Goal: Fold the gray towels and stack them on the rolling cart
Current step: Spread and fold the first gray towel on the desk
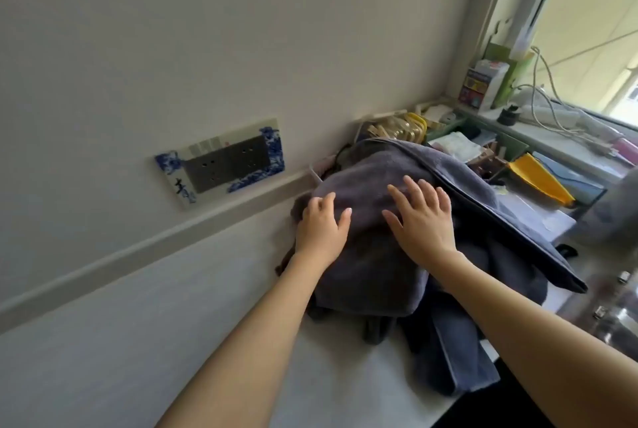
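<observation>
Both hands lie on top of a folded gray towel (pixel 373 231) that caps a heap of darker gray towels (pixel 459 351). The heap sits on a white table (pixel 345 389) against the wall, just right of a blue-patterned wall socket (pixel 224 162).

The left hand (pixel 321 227) rests on the side of the folded towel nearest the socket, its fingers loosely bent over the edge and closed around nothing. The right hand (pixel 423 217) presses flat on the middle of the towel, fingers spread and straight.

The rolling cart cannot be made out for certain, so I cannot say whether the heap is on it.

The main risk is the heap itself. It looks lumpy and uneven, and part of the darker cloth hangs over the table edge farthest from the socket. Pressing or smoothing too hard could push the folded towel off its mound and undo the fold.

Behind the heap, away from the socket, stand open trays of small clutter (pixel 459 148) and a yellow folder (pixel 538 182). A long towel flap (pixel 500 220) lies close to them, and dragging it could sweep them along.
</observation>
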Demonstrator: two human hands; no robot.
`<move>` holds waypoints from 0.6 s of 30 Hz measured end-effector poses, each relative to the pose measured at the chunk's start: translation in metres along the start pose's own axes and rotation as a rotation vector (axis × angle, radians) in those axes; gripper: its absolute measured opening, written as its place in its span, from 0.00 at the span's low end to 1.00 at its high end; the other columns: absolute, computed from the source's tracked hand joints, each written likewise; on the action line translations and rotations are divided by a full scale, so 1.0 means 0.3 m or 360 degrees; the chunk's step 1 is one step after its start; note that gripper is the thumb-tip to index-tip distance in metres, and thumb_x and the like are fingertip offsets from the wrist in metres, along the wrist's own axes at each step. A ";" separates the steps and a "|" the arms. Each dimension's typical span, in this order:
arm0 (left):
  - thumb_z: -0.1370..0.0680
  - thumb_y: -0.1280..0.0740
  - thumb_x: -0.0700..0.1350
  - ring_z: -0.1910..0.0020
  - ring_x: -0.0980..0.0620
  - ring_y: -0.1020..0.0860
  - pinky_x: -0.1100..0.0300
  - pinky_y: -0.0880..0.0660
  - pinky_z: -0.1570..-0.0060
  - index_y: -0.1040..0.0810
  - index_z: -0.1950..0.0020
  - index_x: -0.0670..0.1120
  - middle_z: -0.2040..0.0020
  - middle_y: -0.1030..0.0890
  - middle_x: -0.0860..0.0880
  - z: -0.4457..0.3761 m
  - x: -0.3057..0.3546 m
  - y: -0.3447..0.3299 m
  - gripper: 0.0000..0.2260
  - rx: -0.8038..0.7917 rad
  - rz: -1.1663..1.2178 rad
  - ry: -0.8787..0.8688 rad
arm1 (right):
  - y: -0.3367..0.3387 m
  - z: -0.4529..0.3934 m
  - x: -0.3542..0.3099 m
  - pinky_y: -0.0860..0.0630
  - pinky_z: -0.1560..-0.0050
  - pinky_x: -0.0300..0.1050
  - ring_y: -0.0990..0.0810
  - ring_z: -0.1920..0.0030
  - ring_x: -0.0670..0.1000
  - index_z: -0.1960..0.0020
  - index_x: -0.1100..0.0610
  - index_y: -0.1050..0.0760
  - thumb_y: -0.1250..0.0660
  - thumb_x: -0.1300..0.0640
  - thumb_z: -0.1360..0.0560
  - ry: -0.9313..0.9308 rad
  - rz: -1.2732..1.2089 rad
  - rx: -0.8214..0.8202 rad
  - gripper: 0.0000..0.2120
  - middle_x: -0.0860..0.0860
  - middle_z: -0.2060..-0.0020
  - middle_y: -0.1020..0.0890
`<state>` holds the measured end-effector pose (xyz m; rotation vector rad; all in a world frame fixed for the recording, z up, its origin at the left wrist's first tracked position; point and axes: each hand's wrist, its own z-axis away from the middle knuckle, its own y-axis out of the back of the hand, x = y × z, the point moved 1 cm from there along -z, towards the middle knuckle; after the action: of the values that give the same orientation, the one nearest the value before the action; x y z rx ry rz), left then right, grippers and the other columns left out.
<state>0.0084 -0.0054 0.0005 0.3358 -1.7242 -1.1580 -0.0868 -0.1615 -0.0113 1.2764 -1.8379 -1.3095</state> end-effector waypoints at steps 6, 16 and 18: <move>0.25 0.39 0.63 0.27 0.37 0.42 0.46 0.39 0.32 0.55 0.23 0.50 0.25 0.46 0.37 -0.081 -0.056 -0.106 0.39 -0.0148 0.0137 0.0471 | -0.019 -0.044 0.086 0.51 0.27 0.58 0.47 0.26 0.61 0.25 0.49 0.42 0.45 0.40 0.23 -0.0229 -0.0147 0.0110 0.29 0.59 0.25 0.45; 0.24 0.41 0.62 0.34 0.40 0.33 0.46 0.39 0.35 0.33 0.31 0.44 0.34 0.30 0.40 -0.153 -0.051 -0.059 0.29 0.0226 -0.0036 0.0537 | -0.021 -0.171 0.157 0.34 0.41 0.53 0.29 0.41 0.60 0.37 0.55 0.25 0.35 0.47 0.24 -0.0563 -0.0403 0.0168 0.19 0.57 0.44 0.22; 0.23 0.43 0.63 0.34 0.40 0.34 0.47 0.39 0.35 0.34 0.30 0.44 0.33 0.32 0.40 -0.159 -0.039 -0.060 0.29 0.0165 0.0039 0.0551 | -0.025 -0.183 0.165 0.39 0.39 0.50 0.29 0.39 0.58 0.40 0.54 0.23 0.34 0.49 0.25 -0.0655 -0.0499 0.0209 0.16 0.55 0.44 0.21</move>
<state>0.0490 -0.0326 -0.0185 0.5441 -1.4806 -0.9324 -0.0585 -0.2293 -0.0018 1.4971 -2.0875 -1.7500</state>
